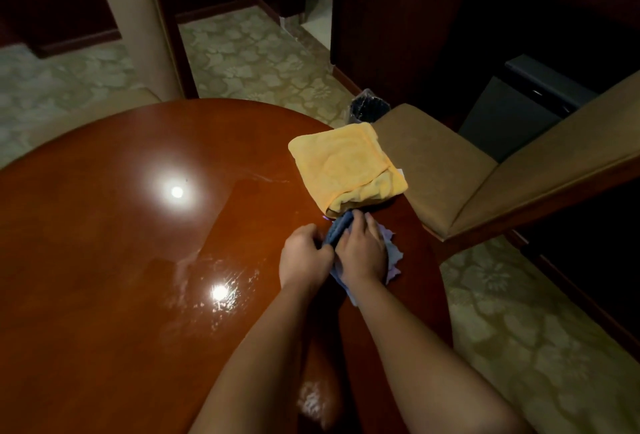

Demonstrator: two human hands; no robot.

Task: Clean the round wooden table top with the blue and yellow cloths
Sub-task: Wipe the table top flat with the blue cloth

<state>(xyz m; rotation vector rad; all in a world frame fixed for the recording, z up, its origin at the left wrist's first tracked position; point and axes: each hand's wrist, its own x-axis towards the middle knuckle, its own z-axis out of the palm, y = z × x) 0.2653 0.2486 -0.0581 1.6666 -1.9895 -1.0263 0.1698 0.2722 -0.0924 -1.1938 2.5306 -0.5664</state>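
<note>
The round wooden table top (114,243) is glossy and fills the left and centre of the view, with wet streaks near the lamp reflections. A folded yellow cloth (343,167) lies near its right edge. Just in front of it the blue cloth (393,255) is bunched on the wood. My right hand (363,250) rests on top of it with fingers curled into a fold. My left hand (304,253) pinches the cloth's left edge. Much of the blue cloth is hidden under both hands.
A tan upholstered chair (450,170) stands against the table's right side. A small dark bin (369,110) sits on the patterned carpet behind it. Another chair seat (104,104) shows at the far left. Dark wooden cabinets (398,18) line the back.
</note>
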